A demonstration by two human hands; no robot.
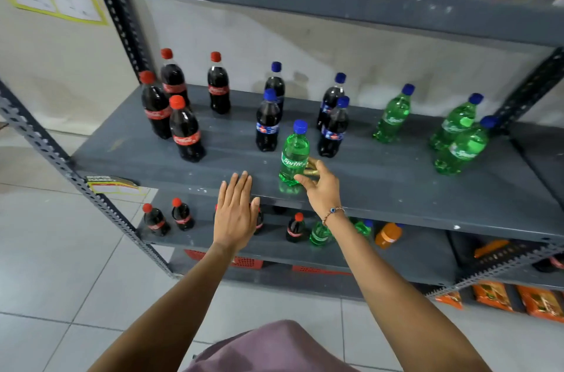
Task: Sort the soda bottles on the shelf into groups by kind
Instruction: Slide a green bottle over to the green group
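A: Where is the green Sprite bottle (293,155) standing?

B: It stands upright near the front edge of the grey shelf (396,185), a little in front of the four dark bottles with blue caps (331,115). It is apart from them, not touching.

A: And the hands?

B: The right hand (322,185) is at the lower part of this bottle. Its grip is half open: the thumb touches the front of the bottle near the bottom and the fingers go around the right side. I cannot tell if the bottle is lifted from the shelf. The left hand (236,213) is flat, with fingers straight and together, the fingertips over the front edge of the shelf. It holds nothing.

A: How are the other groups placed?

B: The four dark bottles with red caps (183,109) are at the left part of the shelf, three close together and one a little apart at the back. The three other green bottles (454,133) are at the right: two are close to each other near the right post, and one stands alone more to the left.

A: Is there open room?

B: Yes. A wide bare strip runs along the front of the shelf, from the Sprite bottle to the right end, and also between the single green bottle and the blue-capped ones.
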